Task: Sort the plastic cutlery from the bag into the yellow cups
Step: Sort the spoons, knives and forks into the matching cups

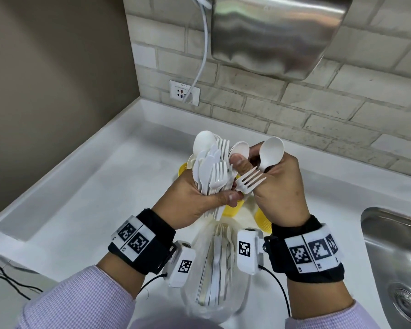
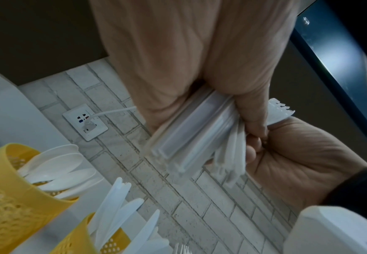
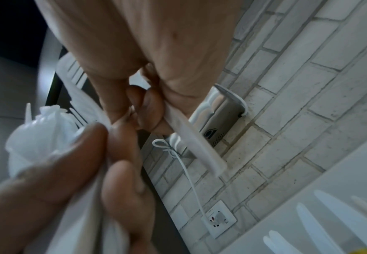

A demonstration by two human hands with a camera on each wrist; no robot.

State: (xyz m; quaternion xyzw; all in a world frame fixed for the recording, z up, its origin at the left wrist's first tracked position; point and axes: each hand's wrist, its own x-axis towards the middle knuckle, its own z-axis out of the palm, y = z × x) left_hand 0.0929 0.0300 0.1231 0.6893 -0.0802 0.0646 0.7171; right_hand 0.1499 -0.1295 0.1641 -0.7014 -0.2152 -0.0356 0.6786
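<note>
A bundle of white plastic forks, knives and spoons (image 1: 210, 172) stands upright in the left hand (image 1: 192, 203). One spoon (image 1: 271, 151) and one fork (image 1: 249, 181) sit in the right hand (image 1: 280, 188). A clear bag (image 1: 214, 269) with more cutlery lies on the desk. Yellow perforated cups (image 2: 10, 187) stand beneath, one with spoons, one with knives.

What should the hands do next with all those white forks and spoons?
Probably the right hand should drop its white plastic spoon into the yellow perforated cup that already holds spoons. That hand already pinches the spoon and a white plastic fork apart from the mixed bundle of cutlery in the left hand.
</note>
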